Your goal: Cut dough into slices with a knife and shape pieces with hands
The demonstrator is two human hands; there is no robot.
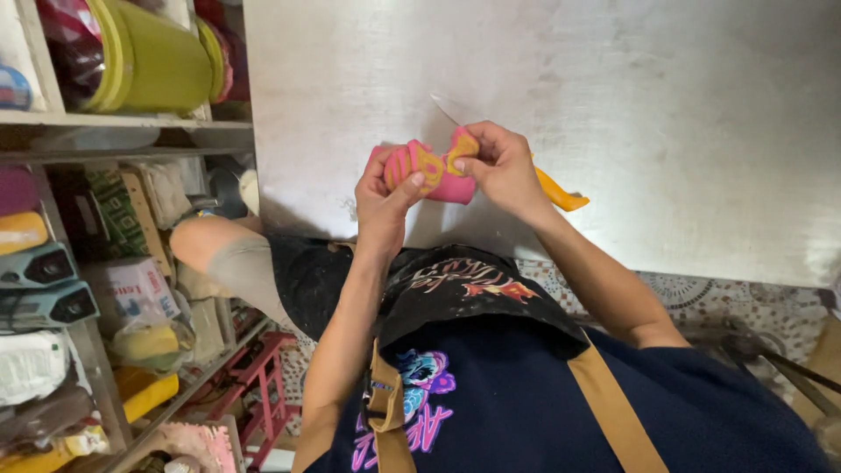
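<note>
Pink, soft-looking rubbery piece [438,175] is pinched by both hands, left [385,188] and right [499,162]; the right also grips an orange-handled knife [561,193] above the bench [683,114].

The metal tabletop [666,123] lies open right of the hands; shelves [131,131] crowd the left.

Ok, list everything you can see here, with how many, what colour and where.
Pink and yellow piece: one, held in both hands over the table.
Knife: one, yellow handle, steel blade, in the right hand.
Metal table: one, grey, ahead.
Buckets: at least two, lime green, top shelf at left.
Shelf goods: many packets, mixed colours, left shelves.
Pink stool: one, on the floor at lower left.
Apron: one, dark with tan straps.
Left hand: gripping the piece.
Right hand: holding piece and knife.
</note>
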